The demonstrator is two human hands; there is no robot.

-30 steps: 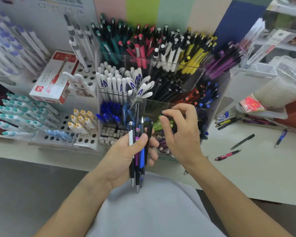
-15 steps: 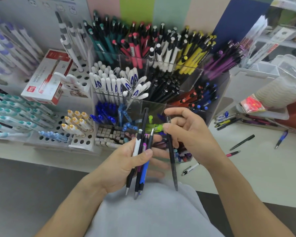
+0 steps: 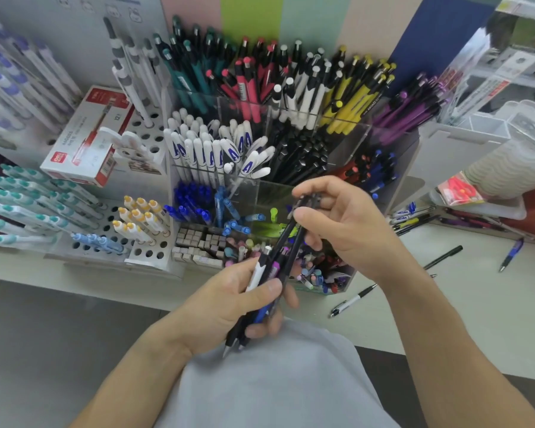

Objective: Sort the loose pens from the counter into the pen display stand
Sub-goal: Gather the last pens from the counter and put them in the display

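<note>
My left hand (image 3: 229, 304) grips a bundle of pens (image 3: 267, 270): white, black, pink-tipped and blue, tips pointing down toward me. My right hand (image 3: 340, 223) pinches the top end of a black pen (image 3: 294, 233) that lies among the bundle. Both hands hover in front of the clear acrylic pen display stand (image 3: 363, 131), whose tiered compartments hold teal, red, white, yellow, purple, black and blue pens. Loose pens lie on the counter: a white-and-black one (image 3: 351, 301), a black one (image 3: 443, 257) and a blue one (image 3: 511, 254).
A white peg rack (image 3: 142, 251) with teal, yellow and blue pens stands at left, with a red-and-white pen box (image 3: 87, 140) behind it. More loose pens (image 3: 414, 219) lie beside a white tray (image 3: 482, 208) at right. The counter edge (image 3: 74, 285) runs in front of me.
My right hand drew a black pen clear of the bundle, then brought it back. It now holds that pen's top end against the pens in my left hand.
</note>
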